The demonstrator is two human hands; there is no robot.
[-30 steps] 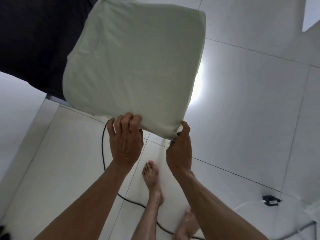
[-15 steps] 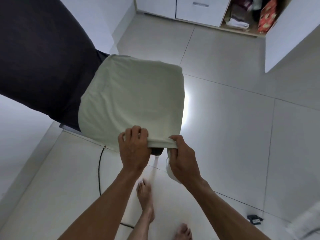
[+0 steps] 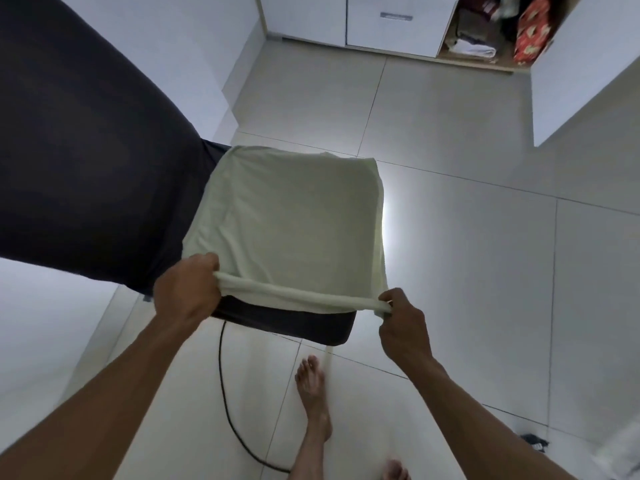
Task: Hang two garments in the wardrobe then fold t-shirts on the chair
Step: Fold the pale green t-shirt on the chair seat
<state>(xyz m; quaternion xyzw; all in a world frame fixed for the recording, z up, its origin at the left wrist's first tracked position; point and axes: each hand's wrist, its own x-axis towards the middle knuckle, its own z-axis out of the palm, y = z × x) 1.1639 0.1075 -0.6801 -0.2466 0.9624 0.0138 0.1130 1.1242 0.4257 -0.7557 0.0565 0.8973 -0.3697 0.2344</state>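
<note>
A pale green t-shirt, folded into a rough square, lies on the dark seat of the chair. Its near edge is lifted off the seat and stretched taut between my hands. My left hand is shut on the near left corner. My right hand pinches the near right corner. The chair's black backrest fills the left side of the view. The wardrobe stands open at the far side of the room, with folded clothes and a red patterned item inside.
A black cable runs across the tiled floor under the chair. My bare feet stand just in front of the seat. A white wardrobe door juts out at right. A small black object lies on the floor at lower right.
The t-shirt came down from being held up onto the chair seat. My hands moved apart from the middle of the near edge to its two corners.
</note>
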